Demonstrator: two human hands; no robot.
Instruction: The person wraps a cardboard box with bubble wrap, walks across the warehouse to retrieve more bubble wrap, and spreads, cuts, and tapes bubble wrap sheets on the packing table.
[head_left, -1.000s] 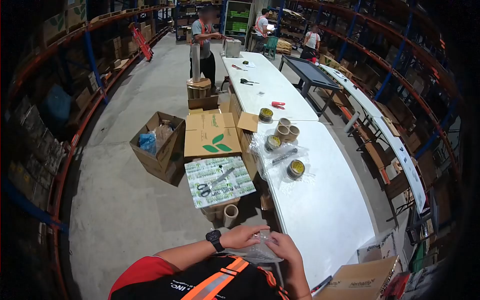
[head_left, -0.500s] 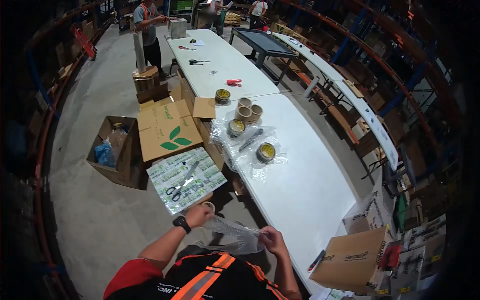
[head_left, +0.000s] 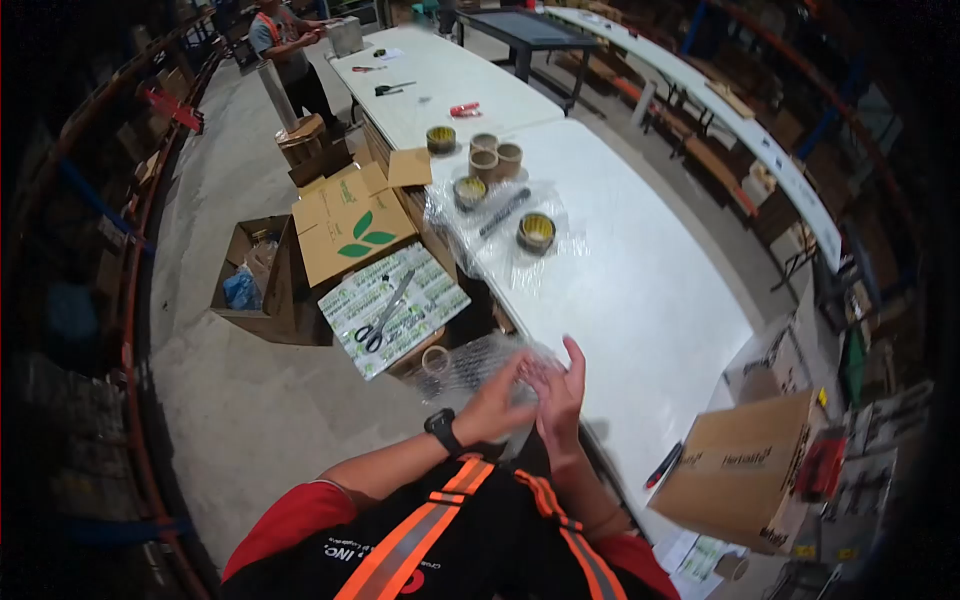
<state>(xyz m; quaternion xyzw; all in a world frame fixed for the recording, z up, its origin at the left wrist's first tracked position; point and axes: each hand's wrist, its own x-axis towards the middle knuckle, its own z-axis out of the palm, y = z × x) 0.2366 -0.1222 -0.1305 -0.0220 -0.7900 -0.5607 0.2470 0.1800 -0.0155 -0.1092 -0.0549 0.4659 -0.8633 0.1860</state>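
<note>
My left hand (head_left: 492, 405), with a black watch on its wrist, is closed on clear bubble wrap (head_left: 465, 368) just off the table's near edge. My right hand (head_left: 558, 392) meets it at the wrap, fingers partly raised; its grip is blurred. Scissors (head_left: 385, 315) lie on a green-and-white printed packet (head_left: 362, 302) beyond my left hand. On the white table (head_left: 640, 300), tape rolls (head_left: 536, 232) and a dark marker-like item (head_left: 505, 212) rest on another sheet of bubble wrap (head_left: 515, 262). Cardboard cores (head_left: 484, 163) stand close behind them.
An open carton (head_left: 285, 310) and a closed carton with green leaves (head_left: 350, 225) stand left of the table. At right are a brown box (head_left: 740, 470) and a cutter (head_left: 664, 465). Another person (head_left: 290, 60) stands at the far table end. A dark cart (head_left: 525, 32) is behind.
My hands were apart stretching the bubble wrap half a second ago; now they are together, nearer the table edge. The camera view has shifted.
</note>
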